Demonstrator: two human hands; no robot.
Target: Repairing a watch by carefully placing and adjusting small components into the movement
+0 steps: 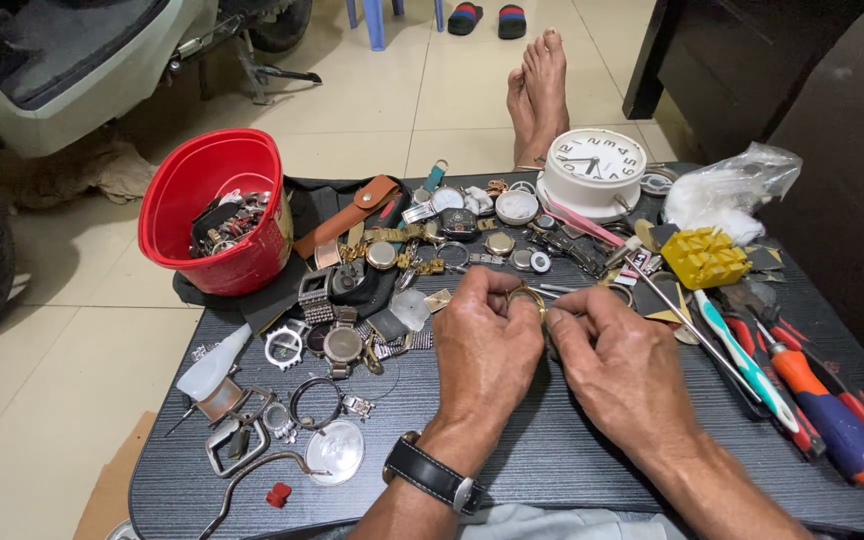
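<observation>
Near the counter's middle, the left hand (487, 345) pinches a small gold watch case (527, 296) while the right hand (617, 355), grip pressed together, works at it, other loose watch parts (392, 265) lying untouched behind.

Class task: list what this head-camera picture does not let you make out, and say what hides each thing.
1. Small gold-coloured round part: mostly covered by the left hand and right hand.
2. Red plastic bucket contents: too small and jumbled.
3. Orange-and-blue handled screwdriver: cut off by the right edge.
</observation>
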